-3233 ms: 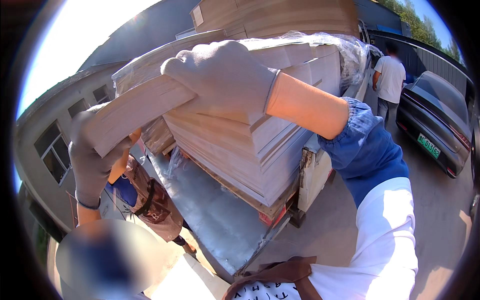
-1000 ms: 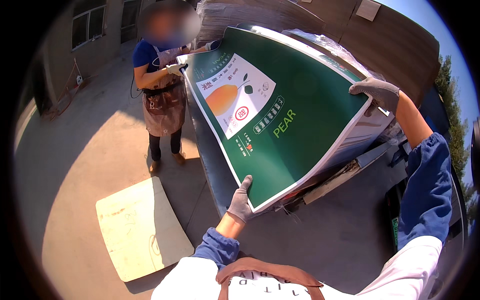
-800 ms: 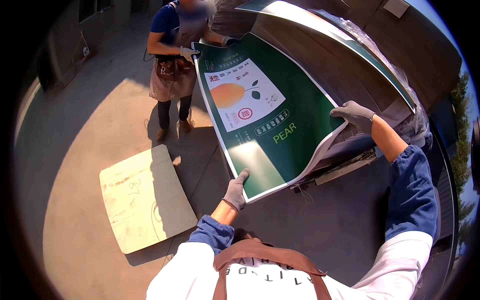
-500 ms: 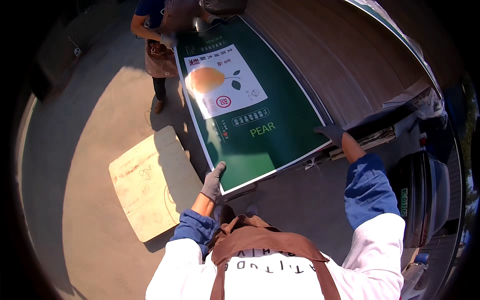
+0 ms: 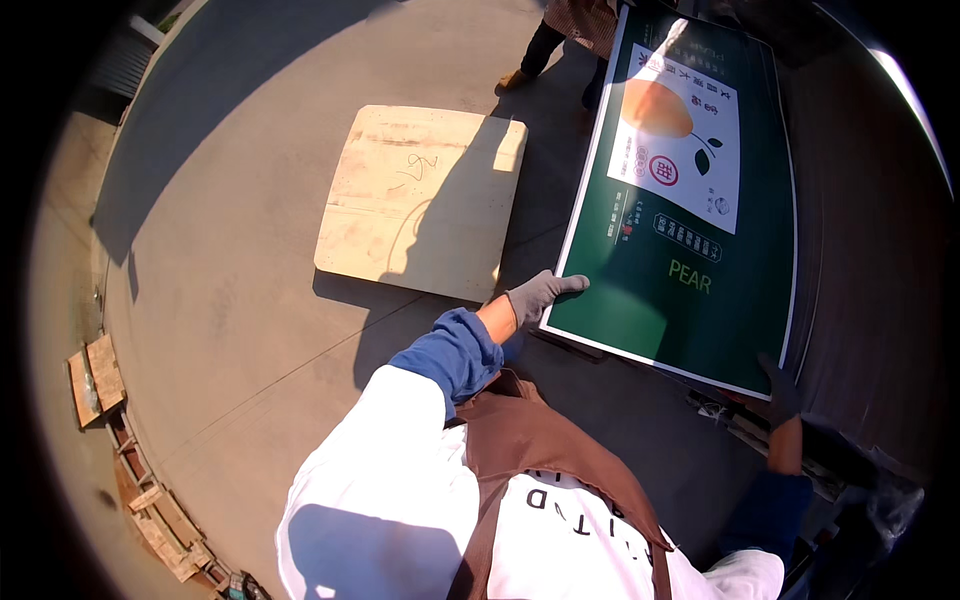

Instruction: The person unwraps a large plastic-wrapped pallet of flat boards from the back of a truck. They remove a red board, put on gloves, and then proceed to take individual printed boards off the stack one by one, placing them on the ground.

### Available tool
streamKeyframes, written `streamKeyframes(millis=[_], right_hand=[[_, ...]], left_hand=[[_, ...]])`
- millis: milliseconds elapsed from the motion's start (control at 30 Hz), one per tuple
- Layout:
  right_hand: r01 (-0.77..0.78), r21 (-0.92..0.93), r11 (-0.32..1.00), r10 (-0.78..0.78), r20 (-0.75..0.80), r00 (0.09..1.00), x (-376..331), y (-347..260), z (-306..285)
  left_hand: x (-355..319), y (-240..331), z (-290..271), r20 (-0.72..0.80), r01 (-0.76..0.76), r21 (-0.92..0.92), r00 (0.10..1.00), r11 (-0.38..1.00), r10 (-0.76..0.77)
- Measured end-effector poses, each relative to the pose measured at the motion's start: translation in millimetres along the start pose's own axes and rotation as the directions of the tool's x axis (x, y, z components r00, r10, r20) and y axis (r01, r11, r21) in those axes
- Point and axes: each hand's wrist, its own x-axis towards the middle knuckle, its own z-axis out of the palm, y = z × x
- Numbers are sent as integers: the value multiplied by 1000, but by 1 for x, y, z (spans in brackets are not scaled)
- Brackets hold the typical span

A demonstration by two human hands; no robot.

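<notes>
A large green printed sheet, white-bordered with a pear picture on a white panel, lies at the right. My left hand, in a grey glove, grips its near left corner, thumb on top and fingers hidden beneath. At the near right corner, in shade, my gloved right hand holds the edge; its fingers show only in part. The far end of the sheet reaches a co-worker, seen only by apron and legs; their hands are out of view.
A pale wooden board sits on the concrete floor, left of the sheet. Along the right is a dark brown stack of sheets, with clear plastic wrap near its corner. Wooden pallet pieces lie at the far left.
My view has swung to the left, so the board and the sheet appear farther right. Both my hands keep to the sheet's near corners. The co-worker's upper body has left the view.
</notes>
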Motion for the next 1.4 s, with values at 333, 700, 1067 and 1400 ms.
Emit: streamKeyframes(millis=[333, 700, 1067, 1400], right_hand=[[72, -247, 966, -121, -190, 974, -14, -35, -25], [162, -100, 982, -159, 43, 986, -14, -79, -30], [71, -128, 989, -35, 263, 964, 104, -177, -99], [-50, -117, 992, 79, 263, 962, 96, -220, -69]], left_hand=[[15, -7, 11, 77, -1, -23, 997, 1000, 3], [6, 44, 65, 4, -17, 63, 1000, 998, 17], [38, 82, 168, -288, 58, 148, 957, 987, -13], [46, 76, 149, -340, 79, 107, 940, 991, -38]])
